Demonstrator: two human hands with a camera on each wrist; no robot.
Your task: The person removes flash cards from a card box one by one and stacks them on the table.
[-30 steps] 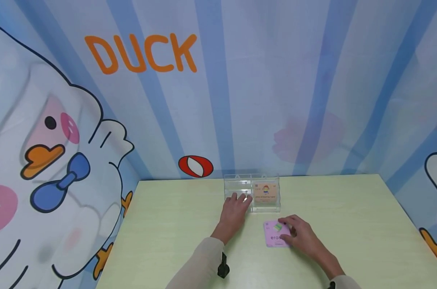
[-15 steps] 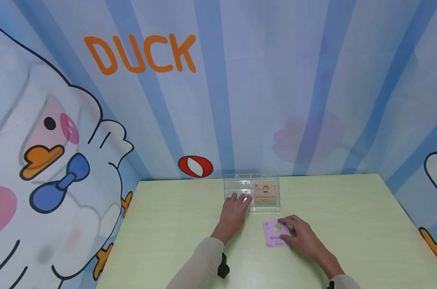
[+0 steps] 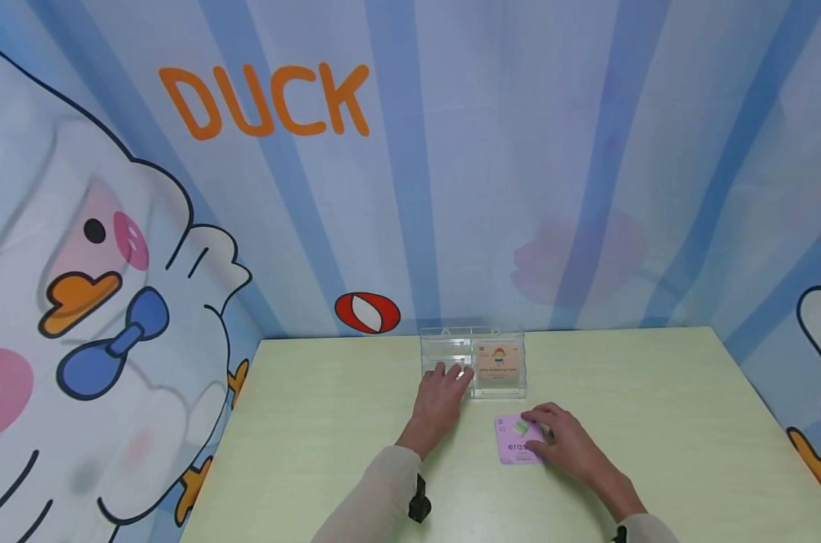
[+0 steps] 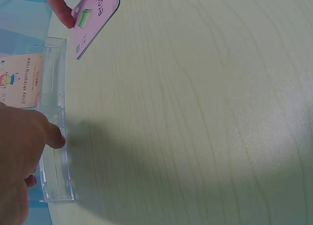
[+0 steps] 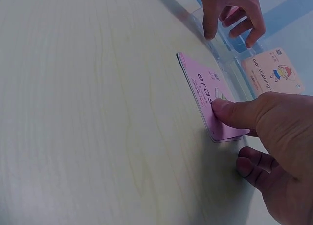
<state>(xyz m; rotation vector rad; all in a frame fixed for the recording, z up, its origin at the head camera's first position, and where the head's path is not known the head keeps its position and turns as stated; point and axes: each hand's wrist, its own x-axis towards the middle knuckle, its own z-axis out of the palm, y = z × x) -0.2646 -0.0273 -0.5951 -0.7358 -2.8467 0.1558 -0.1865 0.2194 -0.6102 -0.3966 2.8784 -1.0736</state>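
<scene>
We have the pink card [image 3: 512, 439] at the right hand [image 3: 570, 446], between thumb and fingers. Narrow pinch on its right side: thumb lies flat on the printed face, covering the end of the word "eras", and the index fingertip sits at the top edge near the right corner. In the right wrist view we see the lower fingers [image 5: 255, 162] curled just beside the card, and the card's edge shows more than one layer. Its left part sticks out past the fingers. We can't tell if the underside touches the table [image 3: 302, 452].

The card is on the near side of the clear holder [image 3: 497, 394], apart from it, roughly in line with the right compartment. That compartment has the orange card [image 3: 499, 363], "play skipping rope", leaning upright and well apart from both hands.

Left hand [image 3: 440, 401] is over the left compartment: fingers parted and loosely bent, thumb apart from them at the front lip. We can't tell how hard it bears on the plastic. Black strap gear [image 3: 420, 505] shows at the left wrist, just past the light sleeve [image 3: 373, 494].
</scene>
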